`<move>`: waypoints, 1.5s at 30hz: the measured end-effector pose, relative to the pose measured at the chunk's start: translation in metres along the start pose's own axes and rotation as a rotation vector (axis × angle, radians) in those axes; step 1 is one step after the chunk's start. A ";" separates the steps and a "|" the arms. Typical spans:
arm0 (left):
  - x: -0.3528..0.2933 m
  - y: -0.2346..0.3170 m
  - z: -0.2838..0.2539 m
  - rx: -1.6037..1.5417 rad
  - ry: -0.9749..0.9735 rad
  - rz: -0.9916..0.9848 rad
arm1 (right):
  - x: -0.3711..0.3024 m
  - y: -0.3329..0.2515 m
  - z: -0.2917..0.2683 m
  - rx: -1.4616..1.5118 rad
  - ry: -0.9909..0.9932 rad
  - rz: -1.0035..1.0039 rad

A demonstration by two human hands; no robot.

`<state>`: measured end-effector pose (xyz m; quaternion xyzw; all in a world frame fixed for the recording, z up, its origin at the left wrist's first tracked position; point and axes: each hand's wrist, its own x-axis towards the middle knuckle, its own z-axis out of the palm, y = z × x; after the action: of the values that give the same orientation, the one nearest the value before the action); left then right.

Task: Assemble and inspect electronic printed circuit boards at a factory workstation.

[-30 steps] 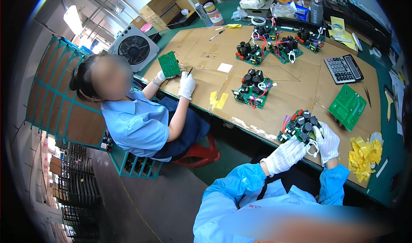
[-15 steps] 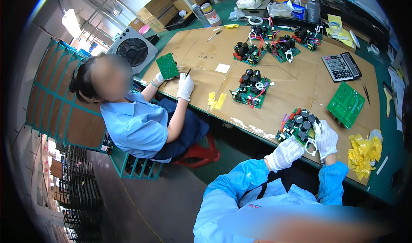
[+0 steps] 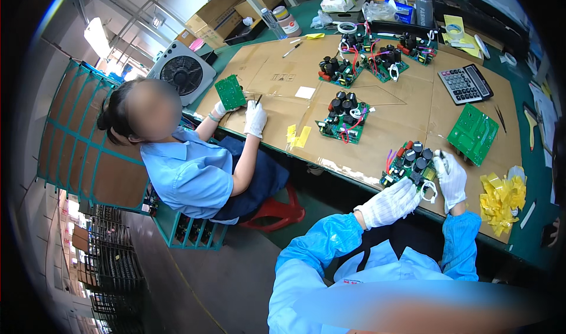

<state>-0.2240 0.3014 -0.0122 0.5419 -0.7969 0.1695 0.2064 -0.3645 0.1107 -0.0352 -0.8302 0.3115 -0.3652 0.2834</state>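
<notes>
A green circuit board (image 3: 408, 164) with black capacitors, red parts and a looped white cable lies at the near edge of the cardboard-covered table. My left hand (image 3: 390, 204), in a white striped glove, is closed on its near edge, with the fingertips partly hidden among the parts. At the board's right side is my right hand (image 3: 451, 179), also gloved. Its thumb and fingers are pinched together just beside the capacitors; what they hold, if anything, is too small to tell. Right of that hand, another circuit board (image 3: 473, 133) rests with its green solder side up.
Crumpled yellow tape (image 3: 502, 201) is heaped at the right. Tweezers (image 3: 500, 119) and a calculator (image 3: 465, 84) lie farther back. A populated board (image 3: 344, 117) sits mid-table, several more behind it. On the left, a seated co-worker (image 3: 188, 166) holds a board (image 3: 230, 91) and a dark pen-like tool.
My right hand has turned and its fingers have drawn up into a pinch beside the capacitors. My left hand has shifted along the board's near edge, its fingers now straighter.
</notes>
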 end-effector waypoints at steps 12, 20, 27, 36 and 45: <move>-0.009 -0.006 0.011 -0.077 0.000 -0.061 | -0.029 -0.095 -0.037 0.103 -0.208 -0.510; -0.003 -0.009 0.019 -0.114 0.142 -0.059 | -0.004 -0.074 -0.010 -0.047 0.008 -0.251; -0.004 -0.009 0.028 -0.102 0.078 -0.045 | 0.005 -0.019 0.012 -0.029 0.051 -0.022; -0.002 -0.005 0.020 -0.065 0.127 -0.039 | -0.033 -0.034 -0.076 0.327 -0.069 0.446; 0.006 0.007 0.026 -0.069 0.133 -0.153 | -0.064 -0.045 -0.070 0.012 -0.295 0.199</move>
<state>-0.2363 0.2859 -0.0317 0.5810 -0.7432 0.1615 0.2898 -0.4400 0.1694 0.0084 -0.8382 0.3449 -0.2116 0.3657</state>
